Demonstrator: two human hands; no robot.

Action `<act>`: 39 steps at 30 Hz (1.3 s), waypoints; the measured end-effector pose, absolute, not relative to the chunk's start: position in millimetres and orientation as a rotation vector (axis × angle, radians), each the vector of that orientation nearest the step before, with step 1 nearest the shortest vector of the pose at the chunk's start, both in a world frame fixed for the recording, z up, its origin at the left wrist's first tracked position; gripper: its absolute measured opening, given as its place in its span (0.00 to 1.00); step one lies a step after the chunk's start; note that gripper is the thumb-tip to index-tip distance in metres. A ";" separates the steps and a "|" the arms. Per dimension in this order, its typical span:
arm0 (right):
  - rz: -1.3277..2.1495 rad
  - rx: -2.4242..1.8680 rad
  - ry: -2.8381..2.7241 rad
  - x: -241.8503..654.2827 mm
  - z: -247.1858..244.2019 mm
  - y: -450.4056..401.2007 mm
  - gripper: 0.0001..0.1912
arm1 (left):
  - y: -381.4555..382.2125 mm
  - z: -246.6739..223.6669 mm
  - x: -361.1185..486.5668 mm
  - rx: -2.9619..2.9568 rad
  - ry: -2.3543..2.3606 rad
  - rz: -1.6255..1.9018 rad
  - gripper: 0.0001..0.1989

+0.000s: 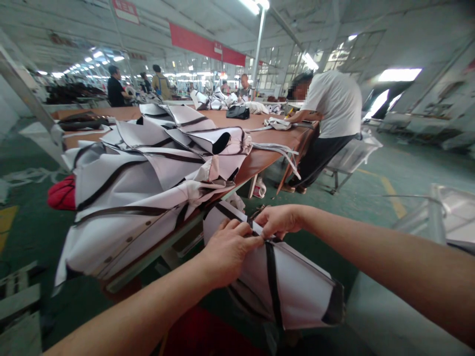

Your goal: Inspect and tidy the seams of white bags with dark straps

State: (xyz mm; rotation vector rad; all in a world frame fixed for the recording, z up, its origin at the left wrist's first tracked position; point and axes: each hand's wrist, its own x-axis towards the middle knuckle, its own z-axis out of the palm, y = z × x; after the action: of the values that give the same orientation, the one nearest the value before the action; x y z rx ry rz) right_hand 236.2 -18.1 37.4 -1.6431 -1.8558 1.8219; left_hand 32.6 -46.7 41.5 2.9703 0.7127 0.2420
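A white piece with black bands [297,287] hangs in front of me, beside the table edge. My left hand [230,249] lies over its upper part, fingers bent and pressed on the material. Close to those fingertips, my right hand [280,221] pinches the same piece at a black band. The fingertips of both hands nearly meet. To the left, a large heap of similar white pieces with black strips [122,183] covers the near end of the brown table [260,160].
A person in a white shirt [334,104] bends over the table's far right side. A black item [238,112] and white strips [280,148] lie on the table. A red bundle [62,193] is at the left. Carts [351,153] stand at the right. More people work behind.
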 end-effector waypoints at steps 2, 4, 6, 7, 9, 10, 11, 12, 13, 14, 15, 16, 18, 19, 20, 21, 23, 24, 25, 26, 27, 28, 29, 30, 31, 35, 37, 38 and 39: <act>1.828 -1.599 -1.838 238.1 32.9 -18.9 0.12 | -44.6 43.2 30.5 2.995 0.684 0.233 0.22; 1.879 -1.506 -1.785 240.7 27.4 -20.1 0.12 | -42.5 44.9 28.4 3.018 0.630 0.223 0.24; 1.920 -1.413 -1.711 243.8 22.0 -21.5 0.14 | -41.5 45.8 27.8 3.002 0.611 0.204 0.26; 1.930 -1.383 -1.685 245.3 19.6 -22.3 0.15 | -41.5 45.7 28.2 2.981 0.626 0.198 0.27; 1.920 -1.364 -1.667 247.6 16.0 -23.6 0.16 | -42.4 43.9 30.1 2.931 0.689 0.193 0.30; 1.913 -1.366 -1.669 248.3 15.0 -24.2 0.16 | -43.1 42.4 31.3 2.910 0.726 0.195 0.31; 1.907 -1.370 -1.671 248.7 14.2 -24.7 0.15 | -43.9 40.5 32.4 2.895 0.758 0.199 0.33; 1.900 -1.373 -1.670 248.9 13.8 -25.2 0.15 | -44.6 38.4 33.2 2.884 0.784 0.203 0.34; 1.894 -1.371 -1.665 248.9 13.4 -25.6 0.15 | -45.2 36.4 33.5 2.874 0.805 0.209 0.34; 1.890 -1.367 -1.660 248.9 13.2 -26.1 0.15 | -45.7 34.4 33.4 2.865 0.817 0.218 0.34; 1.888 -1.362 -1.653 248.7 12.8 -26.5 0.16 | -46.1 32.7 33.0 2.856 0.820 0.234 0.33; 1.885 -1.357 -1.646 248.5 12.5 -26.9 0.16 | -46.3 31.3 32.3 2.843 0.818 0.252 0.32; 1.873 -1.353 -1.646 248.1 12.2 -27.6 0.16 | -46.5 29.1 30.6 2.810 0.809 0.277 0.30; 1.862 -1.355 -1.653 248.0 12.5 -27.9 0.16 | -46.5 28.3 29.9 2.793 0.811 0.283 0.29; 1.849 -1.358 -1.663 247.9 13.1 -28.2 0.15 | -46.4 27.6 29.4 2.778 0.817 0.283 0.29; 1.841 -1.362 -1.678 248.0 14.2 -28.5 0.15 | -46.5 26.9 29.2 2.766 0.827 0.281 0.28; 1.853 -1.354 -1.716 248.7 17.6 -29.2 0.17 | -46.7 25.8 29.3 2.753 0.846 0.280 0.28; 1.867 -1.340 -1.734 249.4 19.5 -29.8 0.18 | -46.9 25.4 29.5 2.747 0.854 0.283 0.29; 1.883 -1.318 -1.749 250.3 21.4 -30.4 0.20 | -47.1 25.0 29.7 2.742 0.857 0.286 0.29; 1.899 -1.294 -1.758 251.3 23.1 -31.1 0.21 | -47.3 24.8 30.0 2.739 0.856 0.292 0.29; 1.916 -1.270 -1.762 252.3 24.6 -31.9 0.22 | -47.5 24.7 30.2 2.738 0.852 0.298 0.30; 1.932 -1.251 -1.761 253.3 25.7 -32.7 0.22 | -47.7 24.9 30.3 2.738 0.848 0.305 0.30; 1.947 -1.241 -1.757 254.1 26.4 -33.4 0.22 | -47.9 25.1 30.5 2.736 0.846 0.310 0.31; 1.964 -1.237 -1.749 254.8 26.9 -33.9 0.22 | -48.0 25.5 30.7 2.732 0.848 0.309 0.31; 1.978 -1.237 -1.740 255.2 27.2 -34.3 0.23 | -48.2 25.8 31.0 2.726 0.858 0.301 0.32; 1.992 -1.260 -1.703 254.9 27.4 -34.6 0.23 | -48.9 25.6 32.5 2.715 0.896 0.269 0.36; 1.980 -1.280 -1.700 253.7 27.4 -34.6 0.22 | -49.4 24.2 33.4 2.719 0.901 0.288 0.35; 1.967 -1.295 -1.703 253.0 27.3 -34.8 0.21 | -49.7 23.2 33.8 2.720 0.905 0.298 0.34; 1.951 -1.311 -1.706 252.3 27.2 -34.9 0.21 | -49.9 22.2 34.2 2.719 0.911 0.303 0.34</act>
State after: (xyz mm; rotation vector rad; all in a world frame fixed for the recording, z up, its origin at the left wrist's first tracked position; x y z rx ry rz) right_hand 252.3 -34.9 27.2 -1.3113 -1.7059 1.9507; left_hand 34.2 -49.9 22.2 2.7193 0.9108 0.3033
